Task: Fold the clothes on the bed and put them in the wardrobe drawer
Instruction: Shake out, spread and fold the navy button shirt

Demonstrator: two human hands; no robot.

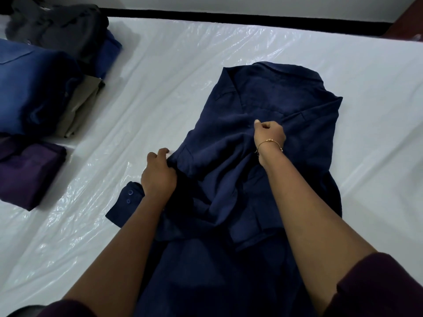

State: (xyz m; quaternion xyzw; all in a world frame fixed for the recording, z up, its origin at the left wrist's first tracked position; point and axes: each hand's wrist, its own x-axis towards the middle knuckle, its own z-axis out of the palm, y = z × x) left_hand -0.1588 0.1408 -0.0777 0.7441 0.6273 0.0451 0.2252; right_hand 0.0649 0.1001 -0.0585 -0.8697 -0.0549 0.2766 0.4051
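L hand (158, 177) curled – gripping, R hand (270, 133) fisted – pinching

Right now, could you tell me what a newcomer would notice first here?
A dark navy shirt lies spread mid-bed, both hands gripping its cloth: the left hand at its left edge, the right hand at its centre. Folded clothes sit stacked at the left, on the glossy plastic sheet.

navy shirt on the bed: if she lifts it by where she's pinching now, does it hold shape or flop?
Probably flops: the navy blue button-up shirt bunches into soft folds where the left hand and right hand grip it. Likely light, since pinches alone raise ridges in it. It may slide easily, since it lies on glossy clear plastic sheeting.
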